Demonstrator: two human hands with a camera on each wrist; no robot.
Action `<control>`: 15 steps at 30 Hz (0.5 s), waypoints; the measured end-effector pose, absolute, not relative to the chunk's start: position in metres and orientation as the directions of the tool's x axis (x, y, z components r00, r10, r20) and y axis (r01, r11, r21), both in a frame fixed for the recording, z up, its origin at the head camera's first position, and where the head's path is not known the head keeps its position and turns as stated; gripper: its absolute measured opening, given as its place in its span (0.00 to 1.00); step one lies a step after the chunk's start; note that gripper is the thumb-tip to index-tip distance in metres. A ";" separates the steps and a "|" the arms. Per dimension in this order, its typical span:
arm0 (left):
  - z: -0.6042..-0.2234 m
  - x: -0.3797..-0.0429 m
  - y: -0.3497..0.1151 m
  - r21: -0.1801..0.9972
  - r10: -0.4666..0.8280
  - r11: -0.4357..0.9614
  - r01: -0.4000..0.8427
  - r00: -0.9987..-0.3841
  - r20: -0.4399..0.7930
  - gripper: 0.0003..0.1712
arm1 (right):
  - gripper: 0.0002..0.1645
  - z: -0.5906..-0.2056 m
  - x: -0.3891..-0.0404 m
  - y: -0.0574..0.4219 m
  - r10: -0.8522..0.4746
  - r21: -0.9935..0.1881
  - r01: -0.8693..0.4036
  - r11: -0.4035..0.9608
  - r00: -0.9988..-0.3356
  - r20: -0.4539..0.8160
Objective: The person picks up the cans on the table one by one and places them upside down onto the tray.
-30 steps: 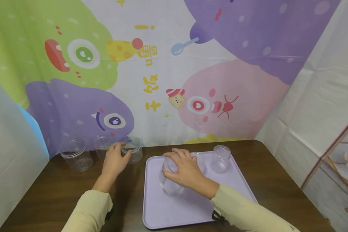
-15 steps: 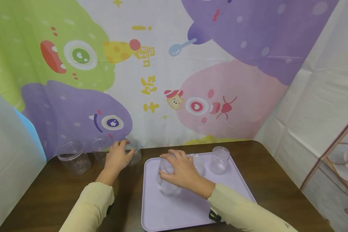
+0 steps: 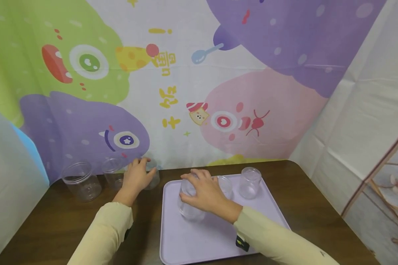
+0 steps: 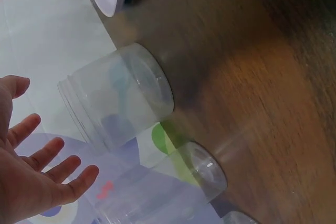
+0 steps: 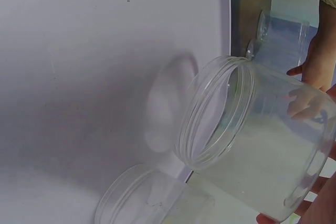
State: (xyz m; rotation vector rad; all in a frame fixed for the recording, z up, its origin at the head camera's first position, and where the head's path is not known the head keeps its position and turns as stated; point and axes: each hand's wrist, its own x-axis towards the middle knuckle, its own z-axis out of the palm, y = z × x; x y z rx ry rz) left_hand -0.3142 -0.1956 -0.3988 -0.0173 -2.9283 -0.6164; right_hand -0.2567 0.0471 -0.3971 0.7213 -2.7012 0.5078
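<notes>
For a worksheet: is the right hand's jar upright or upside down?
Upside down: the clear jar has its threaded rim toward the tray, base in the right hand.

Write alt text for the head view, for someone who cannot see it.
A person's right hand grips a clear jar from above, over a lilac tray where two more jars stand. The left hand, holding nothing, is near three other clear jars on a dark wooden table. Behind is a cloth printed with cartoon creatures.
</notes>
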 end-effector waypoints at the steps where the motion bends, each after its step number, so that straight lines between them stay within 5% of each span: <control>1: -0.399 -0.315 -0.196 0.398 -0.019 0.916 0.041 -0.989 0.146 0.28 | 0.29 -0.397 -0.257 0.047 -0.419 -0.259 -0.524 0.811 -0.831 0.367; 15: -0.404 -0.325 -0.198 0.358 -0.004 0.933 0.035 -0.994 0.109 0.29 | 0.30 -0.397 -0.263 0.046 -0.425 -0.249 -0.517 0.819 -0.838 0.343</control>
